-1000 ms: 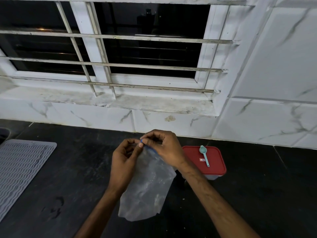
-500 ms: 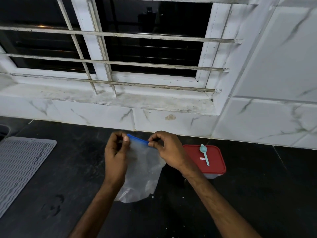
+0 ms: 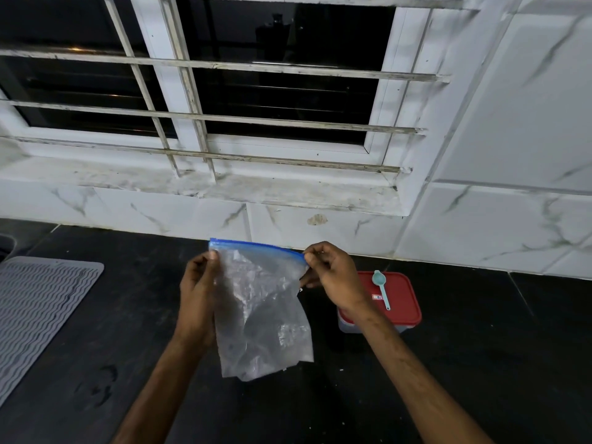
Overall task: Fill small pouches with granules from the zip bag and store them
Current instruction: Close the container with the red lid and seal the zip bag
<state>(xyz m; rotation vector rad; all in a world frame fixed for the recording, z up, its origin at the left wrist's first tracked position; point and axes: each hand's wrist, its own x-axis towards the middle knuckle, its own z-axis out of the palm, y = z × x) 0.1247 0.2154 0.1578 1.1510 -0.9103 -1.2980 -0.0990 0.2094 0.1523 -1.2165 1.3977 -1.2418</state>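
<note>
Hanging slack, the zip bag [image 3: 262,302] was pinched by the left hand [image 3: 198,299] at ten o'clock and by the right hand [image 3: 333,277] at two.

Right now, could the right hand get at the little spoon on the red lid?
Probably yes: the spoon lies uncovered just beside the right hand, though it must first release the zip bag.
</note>
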